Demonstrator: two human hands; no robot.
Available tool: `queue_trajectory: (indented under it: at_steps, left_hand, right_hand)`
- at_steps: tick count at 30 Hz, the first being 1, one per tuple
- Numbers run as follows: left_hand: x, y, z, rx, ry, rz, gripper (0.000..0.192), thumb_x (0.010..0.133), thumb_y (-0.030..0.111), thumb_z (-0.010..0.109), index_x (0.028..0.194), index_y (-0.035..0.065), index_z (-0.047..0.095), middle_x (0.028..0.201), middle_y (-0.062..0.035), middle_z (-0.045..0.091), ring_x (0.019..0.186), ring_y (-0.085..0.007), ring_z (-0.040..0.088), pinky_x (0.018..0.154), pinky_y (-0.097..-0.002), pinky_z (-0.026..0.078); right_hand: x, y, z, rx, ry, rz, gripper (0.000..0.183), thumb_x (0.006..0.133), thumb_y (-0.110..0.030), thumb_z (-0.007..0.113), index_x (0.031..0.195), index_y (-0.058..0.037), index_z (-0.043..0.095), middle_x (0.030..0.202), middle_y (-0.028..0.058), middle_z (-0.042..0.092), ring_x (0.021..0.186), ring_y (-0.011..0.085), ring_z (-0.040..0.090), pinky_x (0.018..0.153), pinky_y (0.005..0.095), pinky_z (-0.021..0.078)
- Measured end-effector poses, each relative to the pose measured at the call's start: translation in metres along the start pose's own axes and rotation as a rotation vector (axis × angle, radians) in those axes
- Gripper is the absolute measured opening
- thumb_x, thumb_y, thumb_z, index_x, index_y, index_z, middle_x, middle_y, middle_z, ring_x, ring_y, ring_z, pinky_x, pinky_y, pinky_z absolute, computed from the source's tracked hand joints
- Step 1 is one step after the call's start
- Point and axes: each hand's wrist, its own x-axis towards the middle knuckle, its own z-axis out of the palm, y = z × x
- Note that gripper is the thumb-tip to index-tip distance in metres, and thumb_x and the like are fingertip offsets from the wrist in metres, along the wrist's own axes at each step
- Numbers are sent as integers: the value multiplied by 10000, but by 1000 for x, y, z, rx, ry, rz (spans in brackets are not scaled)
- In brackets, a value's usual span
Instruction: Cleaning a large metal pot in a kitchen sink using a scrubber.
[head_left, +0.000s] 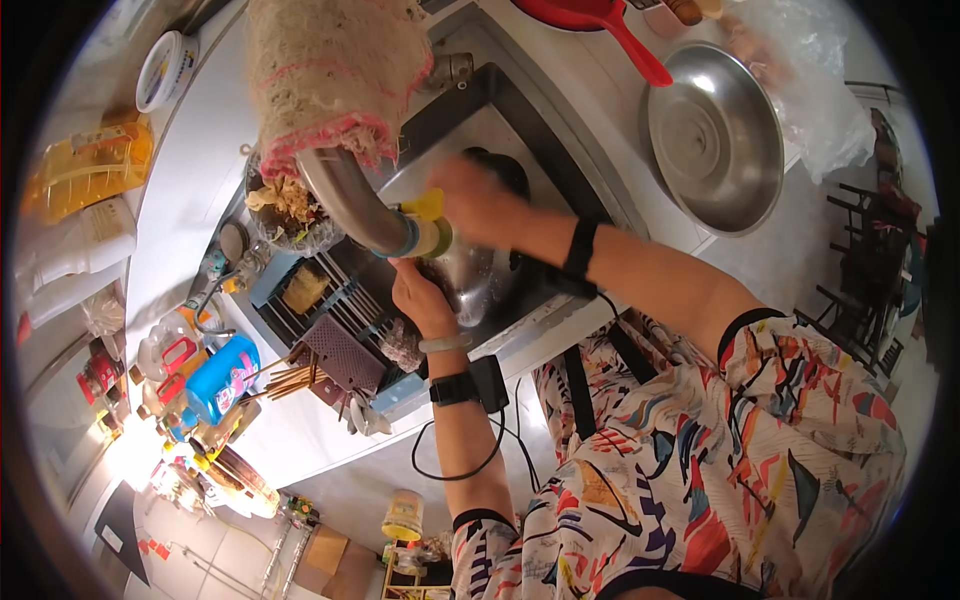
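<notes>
A curved metal faucet spout (360, 202) comes out from under a beige cloth with pink edging (337, 82). Something yellow and green is fitted around its outlet (427, 236). Over the black-rimmed sink (570, 157), my right hand (476, 199) is blurred beside the yellow piece; whether it holds anything is unclear. My left hand (421, 296) is just below the spout end, its fingertips partly hidden by it, so its grip cannot be made out. Under both hands lies a shiny wet metal surface (476, 289), and dark rounded shapes partly show behind my right hand.
A steel basin (701, 139) and a red pan (630, 45) are on the counter at the right. Left of the sink are a bag of food scraps (289, 214), a rack with a sponge (306, 287), a purple perforated holder with chopsticks (341, 352) and a blue bottle (223, 380).
</notes>
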Motion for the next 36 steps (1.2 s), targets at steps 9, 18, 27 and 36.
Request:
queue_trajectory:
  at_steps: [9, 18, 27, 36]
  left_hand:
    - [-1, -13, 5, 184, -12, 73, 368, 983, 240, 522, 774, -44, 627, 651, 34, 550, 625, -72, 443, 542, -249, 361]
    - [14, -12, 1, 156, 66, 64, 385, 991, 232, 467, 890, -93, 648, 724, -38, 633, 627, -94, 488, 561, -288, 399]
    - [11, -7, 2, 281, 70, 49, 409, 982, 295, 470, 988, -74, 646, 860, -83, 654, 745, -153, 558, 684, -301, 459]
    - [7, -5, 9, 260, 8, 78, 476, 1000, 345, 449, 1012, -95, 632, 862, -80, 631, 732, -156, 539, 671, -296, 458]
  right_hand:
    - [-54, -72, 14, -85, 184, -153, 118, 782, -103, 553, 896, -72, 554, 952, 132, 530, 934, 325, 503, 865, 476, 394]
    - [-58, -65, 24, 73, 213, 127, 344, 859, -69, 534, 1196, -3, 546, 1280, 195, 486, 1189, 398, 443, 1036, 486, 339]
    - [-44, -13, 34, 67, 294, 480, 563, 929, -179, 522, 1422, 9, 326, 1504, 228, 239, 1395, 399, 231, 1141, 466, 201]
    - [-40, 23, 34, 212, 359, 701, 712, 901, -305, 574, 1432, 48, 259, 1519, 280, 135, 1398, 439, 177, 1138, 460, 209]
